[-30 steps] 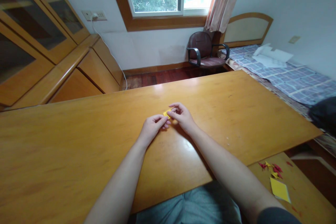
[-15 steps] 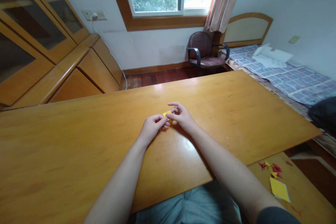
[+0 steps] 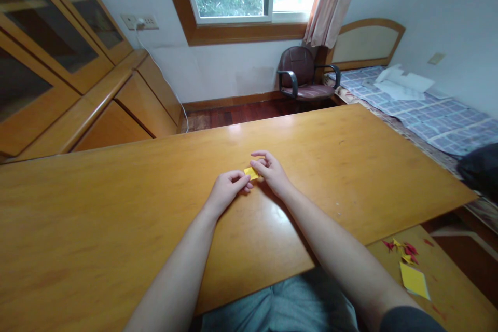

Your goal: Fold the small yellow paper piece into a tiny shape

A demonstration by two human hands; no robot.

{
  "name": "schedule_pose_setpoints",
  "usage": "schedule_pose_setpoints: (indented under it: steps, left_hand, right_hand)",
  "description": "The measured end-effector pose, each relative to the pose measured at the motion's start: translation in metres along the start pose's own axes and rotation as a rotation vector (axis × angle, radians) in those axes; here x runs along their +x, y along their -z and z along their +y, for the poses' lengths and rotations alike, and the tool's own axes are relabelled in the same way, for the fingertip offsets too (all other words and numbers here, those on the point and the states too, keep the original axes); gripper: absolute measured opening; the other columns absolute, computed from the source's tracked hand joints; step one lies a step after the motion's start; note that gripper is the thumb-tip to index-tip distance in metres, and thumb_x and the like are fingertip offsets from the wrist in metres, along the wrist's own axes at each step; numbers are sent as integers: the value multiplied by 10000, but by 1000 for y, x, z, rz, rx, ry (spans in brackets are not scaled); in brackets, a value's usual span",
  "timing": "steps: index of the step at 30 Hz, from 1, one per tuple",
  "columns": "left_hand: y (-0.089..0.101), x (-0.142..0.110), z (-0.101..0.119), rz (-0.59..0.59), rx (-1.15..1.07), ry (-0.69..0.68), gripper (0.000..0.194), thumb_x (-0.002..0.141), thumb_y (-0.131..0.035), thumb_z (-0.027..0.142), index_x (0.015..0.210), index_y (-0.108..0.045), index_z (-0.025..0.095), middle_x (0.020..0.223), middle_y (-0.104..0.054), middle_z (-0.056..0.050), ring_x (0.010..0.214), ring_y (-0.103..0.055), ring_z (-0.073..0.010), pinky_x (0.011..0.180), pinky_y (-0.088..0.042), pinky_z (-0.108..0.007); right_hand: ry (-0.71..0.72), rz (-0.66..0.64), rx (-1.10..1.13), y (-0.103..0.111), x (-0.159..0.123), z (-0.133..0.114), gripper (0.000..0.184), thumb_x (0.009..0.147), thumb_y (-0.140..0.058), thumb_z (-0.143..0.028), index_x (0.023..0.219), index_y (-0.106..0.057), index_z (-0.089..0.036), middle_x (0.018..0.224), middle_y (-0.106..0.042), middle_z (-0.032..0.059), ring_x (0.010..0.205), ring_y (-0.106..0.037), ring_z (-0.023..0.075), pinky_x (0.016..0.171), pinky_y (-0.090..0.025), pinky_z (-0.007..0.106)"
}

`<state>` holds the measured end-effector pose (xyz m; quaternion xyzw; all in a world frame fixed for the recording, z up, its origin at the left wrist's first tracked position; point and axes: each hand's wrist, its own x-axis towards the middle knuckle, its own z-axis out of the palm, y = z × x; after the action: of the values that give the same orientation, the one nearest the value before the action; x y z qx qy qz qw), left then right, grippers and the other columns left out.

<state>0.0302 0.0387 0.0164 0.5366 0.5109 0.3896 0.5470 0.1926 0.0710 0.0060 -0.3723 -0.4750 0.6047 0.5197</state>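
Note:
A small folded piece of yellow paper (image 3: 251, 173) is held between my two hands, just above the wooden table (image 3: 116, 218). My left hand (image 3: 230, 187) pinches its lower left edge between thumb and fingers. On the other side, my right hand (image 3: 270, 170) grips the upper right part with the thumb on top, its index finger stretched out beyond the paper. The fingertips under the paper are partly hidden.
At lower right, a lower wooden surface (image 3: 462, 290) bears a stack of yellow paper squares (image 3: 414, 280) and several small red and yellow folded paper pieces (image 3: 408, 251). Beyond the table stand a brown armchair (image 3: 299, 70) and a bed (image 3: 436, 114); a cabinet (image 3: 128, 104) is at left.
My right thumb has shifted up and off the middle of the yellow paper, so more of it shows. The paper has moved slightly right; my left hand keeps its pinch.

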Motion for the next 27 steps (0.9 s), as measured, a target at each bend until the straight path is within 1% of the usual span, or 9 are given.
schedule_pose_setpoints:
  steps: [2, 4, 8, 10, 16, 22, 27]
  left_hand:
    - [0, 1, 0, 8, -8, -5, 325, 756, -721, 476, 696, -689, 158, 692, -730, -62, 591, -646, -156, 611, -501, -264]
    - [1, 1, 0, 14, -4, -13, 334, 758, -718, 484, 695, -692, 158, 692, -729, -61, 591, -640, -152, 610, -494, -260]
    - [1, 2, 0, 27, -4, -23, 345, 762, -719, 496, 690, -690, 160, 691, -725, -55, 593, -628, -145, 607, -484, -257]
    - [1, 2, -1, 34, -11, -21, 348, 763, -720, 501, 694, -692, 162, 691, -723, -51, 594, -625, -145, 604, -484, -258]
    - [1, 3, -1, 16, -24, -22, 352, 772, -706, 507, 726, -704, 158, 713, -728, -58, 608, -630, -148, 617, -489, -263]
    - [2, 2, -1, 6, -52, -15, 304, 785, -690, 453, 716, -702, 157, 709, -732, -63, 602, -632, -146, 623, -490, -266]
    - [3, 2, 0, 5, -53, -21, 285, 793, -679, 423, 707, -701, 152, 706, -732, -64, 602, -623, -141, 621, -484, -261]
  right_hand:
    - [-11, 11, -4, 0, 0, -2, 384, 791, -707, -458, 1056, -610, -198, 570, -449, -94, 542, -424, 89, 564, -351, 238]
    - [-19, -3, 2, 0, -1, -3, 392, 783, -714, -466, 1051, -617, -196, 574, -458, -91, 554, -441, 91, 575, -368, 239]
    - [-52, -72, 23, 1, -1, -4, 483, 686, -812, -379, 1084, -600, -205, 644, -568, -75, 613, -531, 101, 633, -420, 252]
    - [-56, -75, 13, 1, -2, -4, 496, 665, -827, -347, 1085, -603, -208, 671, -596, -67, 628, -550, 104, 638, -425, 255]
    - [-25, -27, 0, 1, -1, -4, 448, 652, -829, -338, 1030, -628, -208, 651, -587, -70, 612, -536, 99, 623, -415, 250]
    - [-35, -36, -3, 2, -1, -3, 437, 660, -824, -334, 1034, -635, -211, 655, -584, -69, 605, -515, 98, 609, -393, 246]
    - [-37, -32, 22, 1, -2, -3, 419, 674, -815, -331, 1034, -641, -207, 661, -596, -67, 613, -523, 97, 641, -408, 252]
